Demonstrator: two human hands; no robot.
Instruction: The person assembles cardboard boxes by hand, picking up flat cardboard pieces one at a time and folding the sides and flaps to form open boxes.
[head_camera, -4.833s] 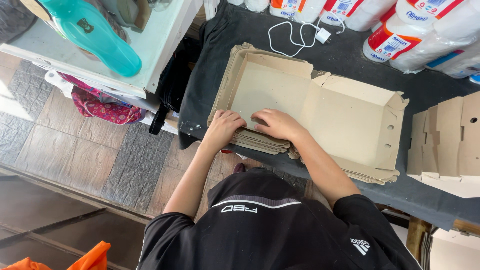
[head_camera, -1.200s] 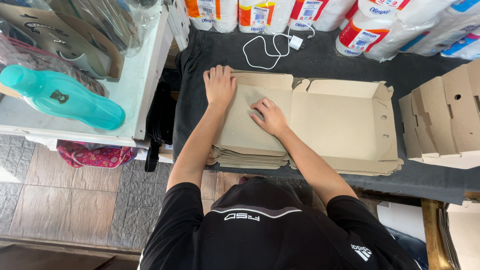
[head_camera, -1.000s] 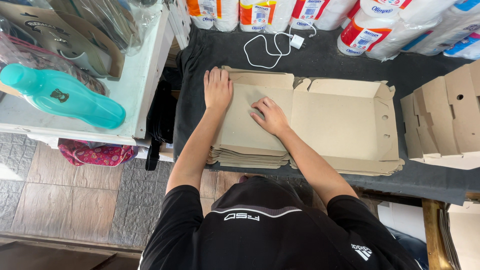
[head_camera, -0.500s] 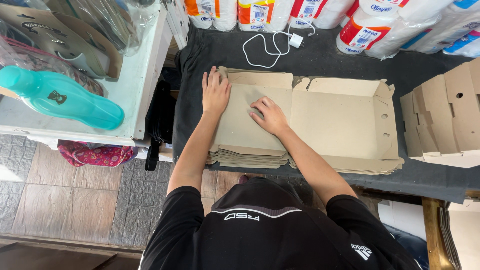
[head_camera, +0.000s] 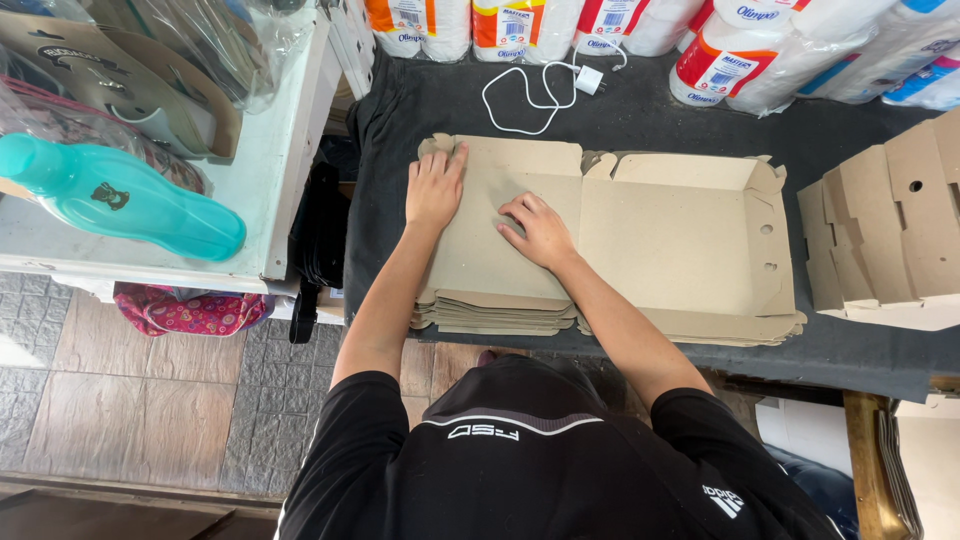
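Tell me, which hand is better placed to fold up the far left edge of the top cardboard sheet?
Probably the left hand: its fingertips already lie at the far left edge of the top cardboard sheet. The right hand presses nearer the sheet's middle crease.

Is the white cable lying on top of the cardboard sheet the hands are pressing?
No, the white cable lies on the dark cloth beyond the cardboard sheet, clear of its far edge.

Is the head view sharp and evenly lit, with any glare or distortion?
Head view: sharp on both hands, left hand and right hand, on the flat cardboard; soft even daylight, faint shadows; mild glare on the plastic wrap; slight wide-angle bending at edges.
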